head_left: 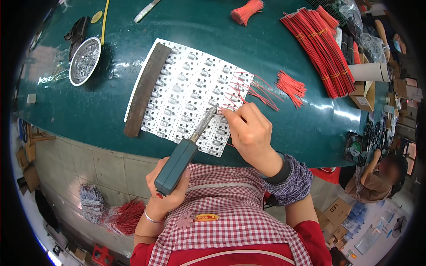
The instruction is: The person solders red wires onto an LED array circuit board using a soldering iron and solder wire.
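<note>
My left hand (165, 201) is wrapped round the green handle of a soldering iron (176, 167). Its silvery tip reaches onto a white sheet of circuit boards (181, 88) covered with rows of small dark parts. Right beside the tip, my right hand (252, 132) pinches a thin red wire against the sheet; most of that wire is hidden by the fingers. Several red wires (264, 95) stick out from the sheet's right edge, above that hand. A dark brown bar (148, 86) lies along the sheet's left side.
A white-rimmed bowl of metal bits (85, 61) stands on the green table (120, 26) at the left. Red wire bundles lie to the right: a small one (290, 88) and a long stack (317, 51). Another bundle (246, 11) lies at the back. A person (377, 179) sits at far right.
</note>
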